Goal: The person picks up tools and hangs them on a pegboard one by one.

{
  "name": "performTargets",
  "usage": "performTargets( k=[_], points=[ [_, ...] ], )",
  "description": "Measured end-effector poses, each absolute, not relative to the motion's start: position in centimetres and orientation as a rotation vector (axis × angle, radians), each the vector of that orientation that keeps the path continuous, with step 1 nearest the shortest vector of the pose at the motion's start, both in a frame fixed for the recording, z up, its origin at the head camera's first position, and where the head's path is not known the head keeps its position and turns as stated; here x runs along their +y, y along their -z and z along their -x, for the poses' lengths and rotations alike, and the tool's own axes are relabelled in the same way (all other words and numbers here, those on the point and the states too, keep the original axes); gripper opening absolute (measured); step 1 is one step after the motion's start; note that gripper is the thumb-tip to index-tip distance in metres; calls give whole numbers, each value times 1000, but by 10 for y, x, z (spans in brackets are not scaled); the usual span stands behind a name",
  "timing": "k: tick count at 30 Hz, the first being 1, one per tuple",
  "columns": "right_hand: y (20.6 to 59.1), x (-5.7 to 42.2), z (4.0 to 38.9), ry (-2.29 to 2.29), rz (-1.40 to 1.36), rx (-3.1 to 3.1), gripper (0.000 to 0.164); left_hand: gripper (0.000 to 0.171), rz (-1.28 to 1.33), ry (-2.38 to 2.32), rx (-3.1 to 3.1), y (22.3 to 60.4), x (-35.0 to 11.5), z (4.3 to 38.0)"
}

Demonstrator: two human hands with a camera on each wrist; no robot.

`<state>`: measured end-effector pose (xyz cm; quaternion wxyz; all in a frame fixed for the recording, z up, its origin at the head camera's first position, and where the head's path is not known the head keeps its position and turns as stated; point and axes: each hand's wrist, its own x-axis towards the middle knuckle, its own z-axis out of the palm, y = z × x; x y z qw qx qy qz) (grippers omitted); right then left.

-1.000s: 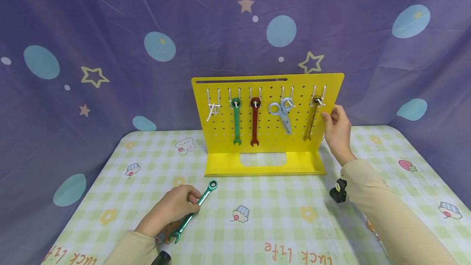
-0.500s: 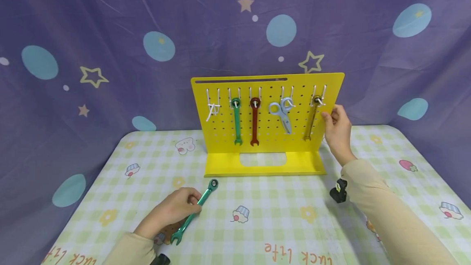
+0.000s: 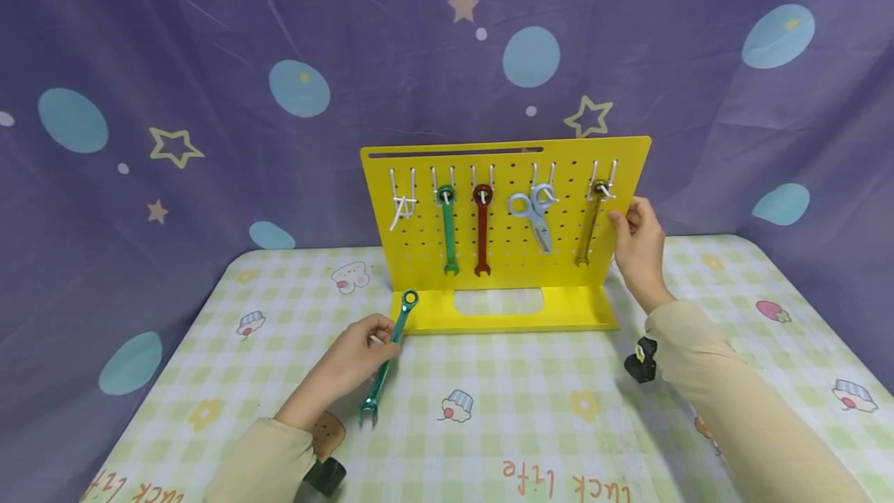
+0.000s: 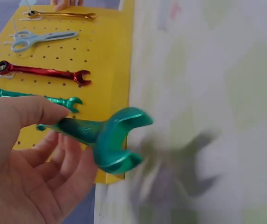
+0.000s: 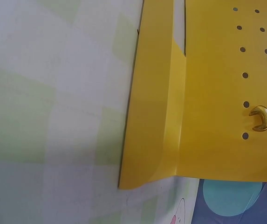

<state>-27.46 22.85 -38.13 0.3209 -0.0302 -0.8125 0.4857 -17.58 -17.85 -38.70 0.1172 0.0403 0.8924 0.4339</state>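
Observation:
My left hand (image 3: 359, 353) pinches a green combination wrench (image 3: 382, 369) near its middle, ring end up and open end down, in front of the pegboard's left side. In the left wrist view the wrench's open end (image 4: 119, 140) points toward the camera. My right hand (image 3: 639, 251) grips the right edge of the yellow pegboard (image 3: 503, 270), thumb on the front. On its hooks hang another green wrench (image 3: 449, 235), a red wrench (image 3: 482, 235), light blue scissors (image 3: 538, 216) and a gold wrench (image 3: 591, 227). The leftmost white hook (image 3: 402, 208) bears no tool.
The pegboard's base lip (image 3: 503, 324) rests on a table with a checked cloth (image 3: 517, 386). Behind hangs a purple curtain (image 3: 391, 37) with stars and dots. In the right wrist view the board's lower corner (image 5: 147, 172) shows close up.
My left hand has lifted the green wrench forward and to the right, toward the pegboard, and the wrench stands steeper. The right hand stays on the board's edge.

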Motion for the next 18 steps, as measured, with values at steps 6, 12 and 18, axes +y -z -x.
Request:
performTargets(
  k=[6,12,18],
  points=[
    [381,228,275,-1266,78,-2128,32,25,-180,-1369,2651,382,-170,182],
    [382,228,275,-1261,90,-2132,31,25,-211,-1526,2698,377,-166,185],
    [381,227,275,-1276,96,-2122,31,27,-222,-1659,2706,367,-167,186]
  ],
)
